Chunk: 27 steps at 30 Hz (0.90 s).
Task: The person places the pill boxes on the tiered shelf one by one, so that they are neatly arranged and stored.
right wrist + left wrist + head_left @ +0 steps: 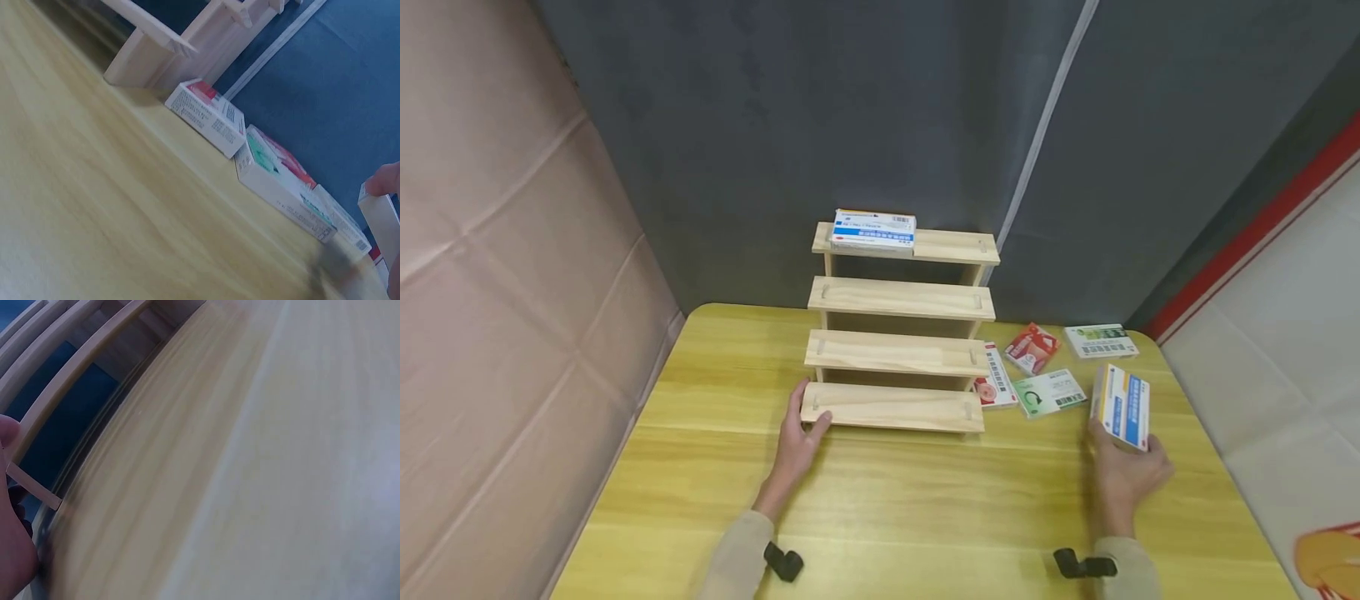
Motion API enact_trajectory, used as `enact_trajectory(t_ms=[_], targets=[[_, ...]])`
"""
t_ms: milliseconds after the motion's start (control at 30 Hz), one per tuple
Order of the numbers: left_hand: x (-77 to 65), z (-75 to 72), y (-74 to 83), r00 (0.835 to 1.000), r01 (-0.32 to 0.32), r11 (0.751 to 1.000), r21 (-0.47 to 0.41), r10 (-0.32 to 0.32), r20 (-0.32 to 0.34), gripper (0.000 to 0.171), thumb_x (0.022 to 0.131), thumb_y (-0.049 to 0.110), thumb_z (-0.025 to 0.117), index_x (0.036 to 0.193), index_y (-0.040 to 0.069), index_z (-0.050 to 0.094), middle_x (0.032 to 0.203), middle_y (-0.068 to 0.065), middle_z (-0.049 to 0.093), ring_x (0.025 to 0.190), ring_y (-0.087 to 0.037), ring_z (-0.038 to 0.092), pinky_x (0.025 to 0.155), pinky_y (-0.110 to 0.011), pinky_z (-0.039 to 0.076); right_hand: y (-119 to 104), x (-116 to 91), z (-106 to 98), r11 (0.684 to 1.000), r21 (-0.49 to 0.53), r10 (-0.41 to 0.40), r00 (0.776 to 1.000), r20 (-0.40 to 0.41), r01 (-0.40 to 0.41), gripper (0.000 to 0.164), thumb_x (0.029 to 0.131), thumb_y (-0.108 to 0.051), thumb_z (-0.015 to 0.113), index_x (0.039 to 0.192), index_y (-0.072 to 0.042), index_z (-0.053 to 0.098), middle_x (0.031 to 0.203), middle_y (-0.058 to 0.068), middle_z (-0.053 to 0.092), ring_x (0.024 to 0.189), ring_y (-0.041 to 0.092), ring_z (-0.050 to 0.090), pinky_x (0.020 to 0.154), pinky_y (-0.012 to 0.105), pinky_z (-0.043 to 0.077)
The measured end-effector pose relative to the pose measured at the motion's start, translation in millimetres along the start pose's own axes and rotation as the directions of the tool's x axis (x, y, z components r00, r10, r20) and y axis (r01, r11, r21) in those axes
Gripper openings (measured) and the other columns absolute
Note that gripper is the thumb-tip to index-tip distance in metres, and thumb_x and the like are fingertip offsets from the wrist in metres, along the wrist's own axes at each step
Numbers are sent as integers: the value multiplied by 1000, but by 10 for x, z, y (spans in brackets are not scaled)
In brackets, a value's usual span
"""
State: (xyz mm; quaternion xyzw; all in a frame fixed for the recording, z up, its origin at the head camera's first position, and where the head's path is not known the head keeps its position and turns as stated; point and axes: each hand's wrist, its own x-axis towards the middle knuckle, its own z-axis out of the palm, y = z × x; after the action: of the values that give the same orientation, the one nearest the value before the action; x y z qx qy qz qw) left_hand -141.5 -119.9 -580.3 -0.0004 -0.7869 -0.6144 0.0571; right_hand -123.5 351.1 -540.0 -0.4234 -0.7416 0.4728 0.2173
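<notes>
A stepped wooden rack [898, 355] with several shelves stands at the back of the table. My left hand [797, 443] grips the left end of its lowest shelf, thumb on top; in the left wrist view, part of that hand [14, 544] shows at the edge. On the right, my right hand [1126, 477] holds a blue and white medicine box [1125, 408] above the table, tilted, with its printed face up. The right wrist view catches only the box's white side [382, 224] and some fingers. A similar blue and white box [873, 231] lies on the top shelf's left part.
Right of the rack lie a white and red box [997, 380], a red box [1032, 348], a green and white box [1049, 392] and another green and white box [1101, 341]. Behind the table [880, 517] rises a dark grey partition [760, 150].
</notes>
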Motion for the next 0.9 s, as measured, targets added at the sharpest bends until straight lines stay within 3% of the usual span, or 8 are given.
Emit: enact_trajectory(t_ms=[167,300,533,667,900], targets=[[3,-7,-3,1000,2,1000,18,-2,-12,74,100,25,61,161,14,21,169,-13,20,156,-39,16,124,-66,13,-109,-51,7,999,13,-43,999,-7,44,91,83,-42,79,152,1,38,150,22,35,135,32,32,120,46,27],[4,2,-24,1000,-12,1000,17,12,-11,73,101,26,60,161,12,20,169,-14,21,155,-40,16,124,-67,14,-201,-82,-1,997,12,-72,997,-28,73,89,82,-44,79,151,-2,42,143,17,40,123,22,37,109,38,34],[-4,16,-52,1000,-7,1000,25,8,-13,73,102,30,60,161,16,21,169,-12,21,155,-39,17,123,-68,14,-375,-113,-44,991,106,-87,996,-2,87,87,82,-41,81,152,-7,42,149,12,39,128,18,44,119,34,40],[-5,19,-61,1000,-7,1000,16,7,-13,72,102,30,60,161,17,22,169,-12,20,156,-39,16,124,-68,13,-466,-138,-51,981,153,-117,993,-25,119,83,81,-37,83,149,-8,46,142,4,43,120,9,45,117,28,42],[11,16,-52,1000,-2,1000,-2,2,-13,71,102,29,59,161,15,22,169,-14,19,156,-39,13,125,-66,10,-621,-180,-48,949,247,-188,980,-60,198,77,81,-28,84,146,-7,47,138,0,45,123,10,46,115,22,42]])
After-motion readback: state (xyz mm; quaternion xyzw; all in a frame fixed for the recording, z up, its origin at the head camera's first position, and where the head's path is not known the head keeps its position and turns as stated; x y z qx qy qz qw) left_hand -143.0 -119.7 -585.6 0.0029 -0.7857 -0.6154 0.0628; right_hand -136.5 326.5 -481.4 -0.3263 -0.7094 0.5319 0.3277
